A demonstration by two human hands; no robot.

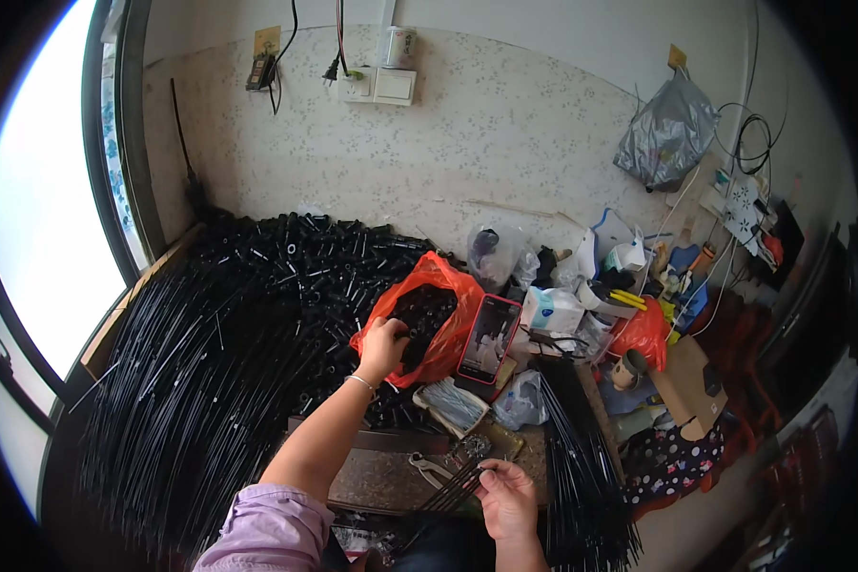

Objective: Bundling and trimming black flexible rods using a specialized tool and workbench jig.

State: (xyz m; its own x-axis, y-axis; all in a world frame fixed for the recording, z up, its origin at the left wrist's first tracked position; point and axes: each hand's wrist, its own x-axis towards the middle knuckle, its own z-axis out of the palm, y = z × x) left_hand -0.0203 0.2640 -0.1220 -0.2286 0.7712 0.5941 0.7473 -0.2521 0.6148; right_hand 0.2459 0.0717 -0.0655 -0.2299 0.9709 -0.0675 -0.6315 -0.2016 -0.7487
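My left hand (381, 349) reaches to the left side of an open red plastic bag (462, 329) with small black parts (423, 315) inside. Its fingers are curled at the bag's mouth, and what they hold, if anything, is hidden. Close to the front edge of the worktop, my right hand (509, 498) pinches the ends of several thin black rods (456, 484) between thumb and fingers. These rods slant down to the left. A pair of pliers (431, 466) lies just left of that hand.
Long black rods (181, 381) cover the left side, with a heap of black tubular parts (305, 257) behind. A phone (490, 338) leans beside the bag. Another rod bundle (582, 458) lies at right. Clutter, a tissue pack (553, 310) and a cardboard box (691, 386) stand further right.
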